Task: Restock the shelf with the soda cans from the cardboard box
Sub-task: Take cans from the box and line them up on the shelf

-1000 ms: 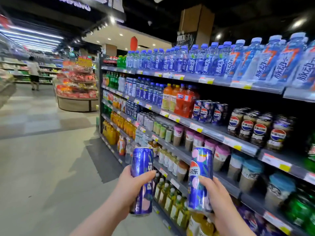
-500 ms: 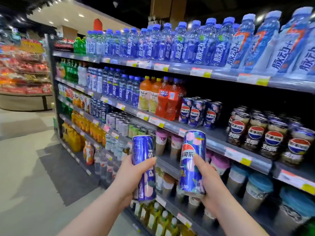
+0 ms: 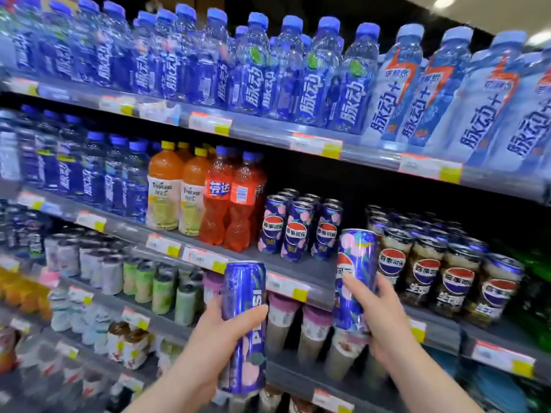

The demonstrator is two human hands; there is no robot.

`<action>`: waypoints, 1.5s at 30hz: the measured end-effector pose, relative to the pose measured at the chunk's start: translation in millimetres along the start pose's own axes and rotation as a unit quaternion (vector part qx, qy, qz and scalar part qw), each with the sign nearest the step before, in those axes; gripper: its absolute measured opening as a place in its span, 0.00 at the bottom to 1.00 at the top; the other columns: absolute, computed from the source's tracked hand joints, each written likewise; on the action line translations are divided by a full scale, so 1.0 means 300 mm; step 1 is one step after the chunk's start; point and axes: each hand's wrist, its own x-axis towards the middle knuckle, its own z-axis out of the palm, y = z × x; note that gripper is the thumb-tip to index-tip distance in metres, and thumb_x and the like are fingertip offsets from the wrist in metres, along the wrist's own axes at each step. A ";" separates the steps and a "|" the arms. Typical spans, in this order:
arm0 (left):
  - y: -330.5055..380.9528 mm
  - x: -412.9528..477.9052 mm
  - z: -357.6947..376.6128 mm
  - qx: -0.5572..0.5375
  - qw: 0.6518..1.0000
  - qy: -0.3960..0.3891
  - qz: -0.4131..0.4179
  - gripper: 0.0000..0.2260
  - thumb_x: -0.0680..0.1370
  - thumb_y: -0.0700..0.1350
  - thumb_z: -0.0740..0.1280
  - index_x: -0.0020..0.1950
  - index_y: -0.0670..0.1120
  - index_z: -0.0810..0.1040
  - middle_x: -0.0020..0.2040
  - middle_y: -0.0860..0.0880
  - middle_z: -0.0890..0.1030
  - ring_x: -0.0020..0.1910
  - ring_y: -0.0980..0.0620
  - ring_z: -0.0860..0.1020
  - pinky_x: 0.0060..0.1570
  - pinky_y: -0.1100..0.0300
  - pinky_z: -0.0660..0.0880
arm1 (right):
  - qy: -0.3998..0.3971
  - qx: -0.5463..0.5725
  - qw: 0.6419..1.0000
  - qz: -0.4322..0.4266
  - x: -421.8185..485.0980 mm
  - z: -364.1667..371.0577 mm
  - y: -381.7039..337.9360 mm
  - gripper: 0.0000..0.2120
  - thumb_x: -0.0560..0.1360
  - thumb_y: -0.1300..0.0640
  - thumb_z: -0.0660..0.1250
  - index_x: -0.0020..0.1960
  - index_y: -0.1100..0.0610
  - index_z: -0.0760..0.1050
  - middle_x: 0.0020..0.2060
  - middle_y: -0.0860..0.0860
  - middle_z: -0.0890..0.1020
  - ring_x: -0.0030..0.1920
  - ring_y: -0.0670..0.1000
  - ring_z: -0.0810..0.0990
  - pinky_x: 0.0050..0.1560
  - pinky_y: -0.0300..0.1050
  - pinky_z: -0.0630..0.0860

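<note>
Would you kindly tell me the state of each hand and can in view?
left hand: grips the left can.
left can: upright, held off the shelf.
right hand: grips the right can.
right can: slightly tilted, held off the shelf.
shelved blue cans: standing upright.

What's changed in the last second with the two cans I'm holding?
The view has swung closer onto the shelf; the aisle is gone. The right hand has raised the right can level with the matching Pepsi cans; the left hand holds the left can lower. Unchanged: each hand grips one can.
</note>
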 end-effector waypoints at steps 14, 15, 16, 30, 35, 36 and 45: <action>0.086 0.462 0.056 0.021 0.997 0.028 0.068 0.34 0.52 0.53 0.76 0.56 0.48 0.75 0.47 0.42 0.85 0.43 0.43 0.84 0.45 0.47 0.79 | -0.063 -0.076 0.994 -0.049 0.630 0.068 0.154 0.19 0.67 0.64 0.73 0.55 0.51 0.74 0.46 0.47 0.82 0.43 0.44 0.81 0.34 0.35 0.75; 0.080 0.488 0.063 0.017 0.997 0.027 0.067 0.34 0.52 0.53 0.76 0.56 0.48 0.75 0.47 0.42 0.85 0.44 0.42 0.83 0.47 0.45 0.79 | -0.069 -0.080 0.993 -0.046 0.648 0.064 0.168 0.20 0.67 0.65 0.73 0.54 0.50 0.73 0.46 0.46 0.82 0.43 0.43 0.80 0.36 0.36 0.75; 0.076 0.512 0.072 0.016 0.998 0.022 0.065 0.34 0.52 0.53 0.76 0.57 0.48 0.75 0.47 0.42 0.85 0.46 0.41 0.83 0.50 0.43 0.79 | -0.070 -0.086 0.993 -0.040 0.663 0.059 0.182 0.21 0.67 0.65 0.73 0.55 0.49 0.73 0.47 0.46 0.82 0.45 0.44 0.80 0.40 0.38 0.75; 0.101 0.757 0.086 0.036 0.992 -0.123 0.017 0.29 0.53 0.49 0.76 0.53 0.48 0.77 0.42 0.45 0.86 0.37 0.49 0.84 0.34 0.57 0.78 | 0.036 -0.279 0.958 -0.054 0.609 0.081 0.225 0.35 0.56 0.44 0.79 0.56 0.44 0.64 0.52 0.43 0.77 0.50 0.45 0.77 0.54 0.45 0.75; 0.098 0.784 0.075 0.041 0.986 -0.163 0.009 0.30 0.54 0.50 0.77 0.55 0.49 0.76 0.43 0.46 0.86 0.38 0.50 0.84 0.35 0.58 0.77 | 0.057 -0.312 0.947 -0.041 0.613 0.081 0.225 0.28 0.58 0.50 0.79 0.54 0.42 0.70 0.50 0.46 0.79 0.47 0.47 0.80 0.53 0.47 0.78; 0.096 0.789 0.072 0.044 0.984 -0.172 0.009 0.32 0.53 0.52 0.76 0.56 0.49 0.76 0.44 0.46 0.86 0.39 0.49 0.84 0.37 0.57 0.77 | 0.052 -0.292 0.954 -0.037 0.615 0.076 0.220 0.28 0.60 0.55 0.79 0.55 0.43 0.70 0.48 0.46 0.80 0.45 0.46 0.80 0.52 0.45 0.78; 0.112 0.791 0.066 0.060 0.981 -0.184 0.007 0.27 0.58 0.50 0.76 0.55 0.52 0.76 0.46 0.49 0.86 0.43 0.49 0.85 0.41 0.55 0.77 | 0.036 -0.261 0.964 -0.031 0.635 0.065 0.206 0.22 0.63 0.63 0.77 0.46 0.45 0.69 0.47 0.48 0.80 0.46 0.48 0.80 0.52 0.45 0.78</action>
